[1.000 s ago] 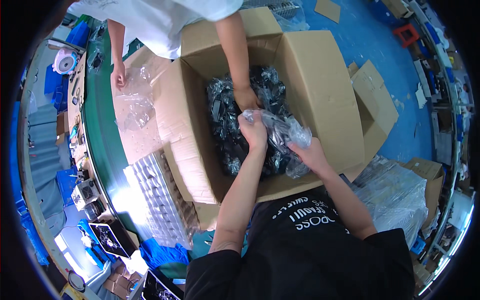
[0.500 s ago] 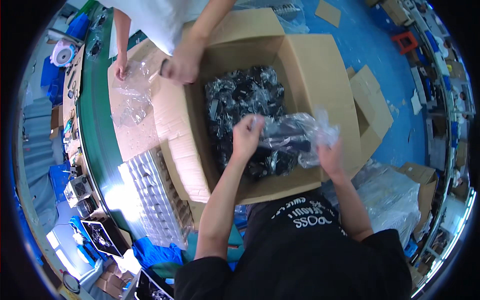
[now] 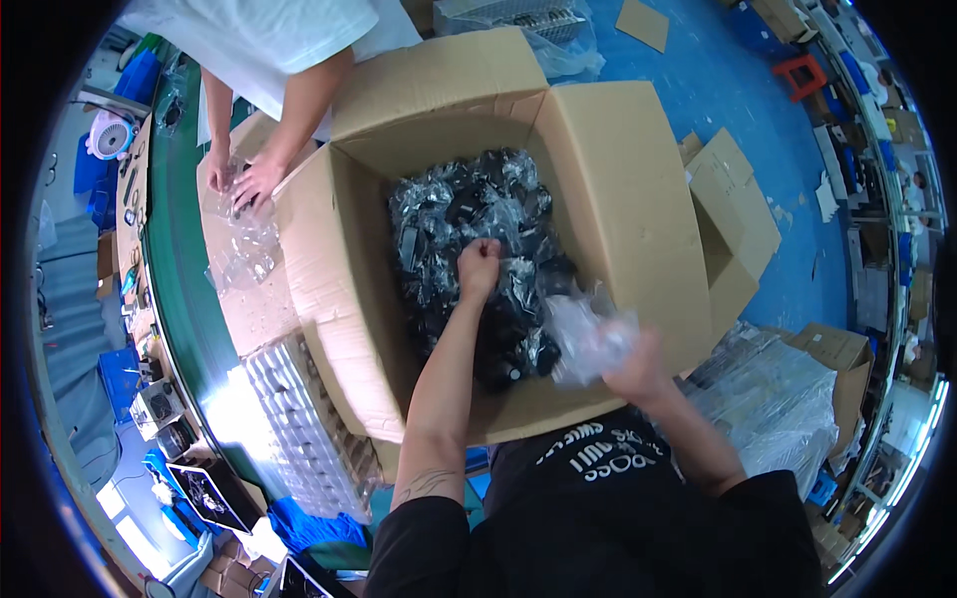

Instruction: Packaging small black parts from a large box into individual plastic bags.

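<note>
A deep, open cardboard box [image 3: 653,229] stands in front of me. Heaped inside are several black items in clear plastic wrapping [image 3: 478,204]; their exact kind cannot be made out. My left hand [image 3: 480,267] is down in the box just over the heap, fingers closed in a pinch, and what they hold, if anything, is hidden. Over the box's near right side, my right hand [image 3: 640,367] grips a crumpled clear plastic bag [image 3: 586,334], which is smeared by motion. Whether anything is inside that bag I cannot tell.
Across to the left, a co-worker's hands [image 3: 244,181] handle clear plastic bags [image 3: 244,249] on a cardboard sheet. Stacked moulded trays [image 3: 304,414] stand left of the box, beside a green conveyor belt [image 3: 179,269]. Flattened cardboard [image 3: 738,219] and a plastic-covered pile [image 3: 773,394] lie right.
My left hand has let go of the bag and moved down to the heap. The bag, stretched between both hands before, now hangs from my right hand. The co-worker's hand left the box edge.
</note>
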Available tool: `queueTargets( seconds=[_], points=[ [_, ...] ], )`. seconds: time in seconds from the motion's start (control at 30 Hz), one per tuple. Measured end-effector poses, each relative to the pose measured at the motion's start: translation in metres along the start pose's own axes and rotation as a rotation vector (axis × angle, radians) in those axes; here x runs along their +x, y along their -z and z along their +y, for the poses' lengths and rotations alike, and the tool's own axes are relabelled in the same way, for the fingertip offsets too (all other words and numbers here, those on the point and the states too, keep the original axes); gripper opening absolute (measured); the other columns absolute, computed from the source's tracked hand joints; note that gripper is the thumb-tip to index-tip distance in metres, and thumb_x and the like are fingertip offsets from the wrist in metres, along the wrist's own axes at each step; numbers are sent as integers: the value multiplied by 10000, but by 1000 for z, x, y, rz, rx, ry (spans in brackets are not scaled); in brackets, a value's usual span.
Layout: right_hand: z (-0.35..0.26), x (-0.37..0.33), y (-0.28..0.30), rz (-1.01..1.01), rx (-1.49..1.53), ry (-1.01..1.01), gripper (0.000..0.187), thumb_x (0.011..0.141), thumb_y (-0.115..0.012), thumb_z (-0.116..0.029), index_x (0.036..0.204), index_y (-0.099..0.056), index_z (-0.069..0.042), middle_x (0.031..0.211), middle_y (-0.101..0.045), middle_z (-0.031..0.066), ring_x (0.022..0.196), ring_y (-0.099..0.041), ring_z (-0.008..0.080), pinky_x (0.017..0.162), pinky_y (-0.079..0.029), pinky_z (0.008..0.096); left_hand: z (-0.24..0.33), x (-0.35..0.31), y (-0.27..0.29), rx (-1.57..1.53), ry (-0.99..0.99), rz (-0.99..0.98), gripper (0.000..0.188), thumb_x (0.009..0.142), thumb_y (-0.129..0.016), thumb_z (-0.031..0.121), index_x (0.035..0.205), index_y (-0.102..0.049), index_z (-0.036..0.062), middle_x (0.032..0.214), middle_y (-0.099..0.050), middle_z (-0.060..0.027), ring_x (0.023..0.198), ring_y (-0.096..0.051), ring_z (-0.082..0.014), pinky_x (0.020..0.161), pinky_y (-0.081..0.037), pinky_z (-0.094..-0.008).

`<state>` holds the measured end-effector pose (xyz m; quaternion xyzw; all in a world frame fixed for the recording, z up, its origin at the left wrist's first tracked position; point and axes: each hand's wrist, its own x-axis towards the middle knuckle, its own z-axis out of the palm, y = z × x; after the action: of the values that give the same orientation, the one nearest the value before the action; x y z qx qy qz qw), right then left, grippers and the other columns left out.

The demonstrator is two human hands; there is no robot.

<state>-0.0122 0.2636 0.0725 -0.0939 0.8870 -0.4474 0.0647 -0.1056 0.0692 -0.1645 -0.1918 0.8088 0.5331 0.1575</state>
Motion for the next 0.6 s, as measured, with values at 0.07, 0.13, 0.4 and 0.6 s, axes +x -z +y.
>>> queueTargets(
  seconds=[0.07,0.13,0.4,0.6],
  points=[
    [-11,5,1,116,268,-66,113,665,-647,-18,768,-603,-18,699,-608,68,551,-507,171,540,-429,301,23,23,-17,36,-42,-32,341,836,-569,260,1021,-565,-27,791,-627,-106,645,-573,-217,617,-469,-301],
    [-22,2,15,51,566,-188,195,666,-656,-17,851,-592,-31,804,-606,61,657,-522,164,641,-435,293,39,46,-43,157,-89,-35,458,799,-603,309,1129,-532,-1,954,-615,-159,793,-586,-303,739,-482,-361],
    [20,-32,49,-331,685,-347,309,734,-618,-68,1026,-540,-4,903,-573,95,818,-558,178,721,-440,277,51,89,-85,461,-62,-128,714,743,-662,223,1321,-302,11,1210,-470,-199,1036,-521,-379,898,-425,-417],
    [59,-46,30,-163,1360,-941,244,776,-604,-52,1011,-547,-24,844,-563,50,720,-500,109,646,-402,225,87,30,-13,-334,-179,-328,839,668,-702,44,1360,-229,27,1203,-448,-187,1044,-511,-295,939,-393,-362]
  ],
)
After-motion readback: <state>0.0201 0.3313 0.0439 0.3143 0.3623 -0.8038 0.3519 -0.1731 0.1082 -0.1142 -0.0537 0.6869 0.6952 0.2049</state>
